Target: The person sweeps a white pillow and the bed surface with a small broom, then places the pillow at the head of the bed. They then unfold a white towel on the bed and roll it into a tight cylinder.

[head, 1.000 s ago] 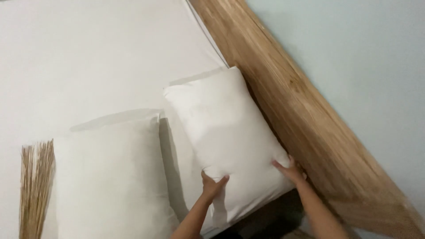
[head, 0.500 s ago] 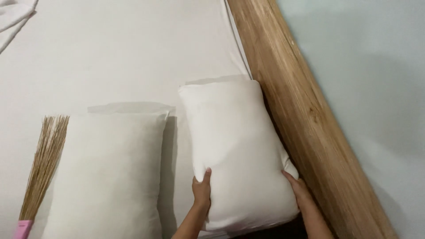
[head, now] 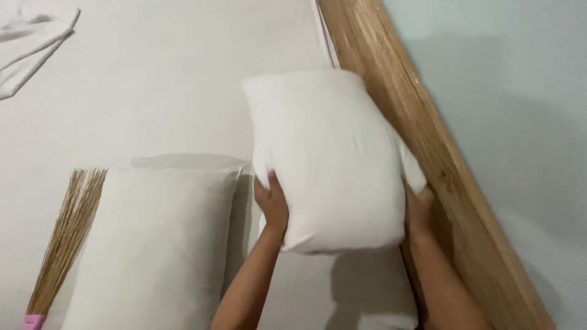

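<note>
Head view shows my left hand point(head: 273, 206) and right hand point(head: 418, 208) clamped on opposite sides of the pillow point(head: 330, 159), held at frame centre above the bed point(head: 171, 91); I'd grip evenly; wooden headboard point(head: 397, 110) crowds the right, second pillow point(head: 153, 244) lower left, open sheet above.

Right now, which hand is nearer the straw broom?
Left. The left hand grips the lifted pillow's left edge, with the flat pillow between it and the broom. The right hand holds the pillow's far edge by the wooden frame.
</note>
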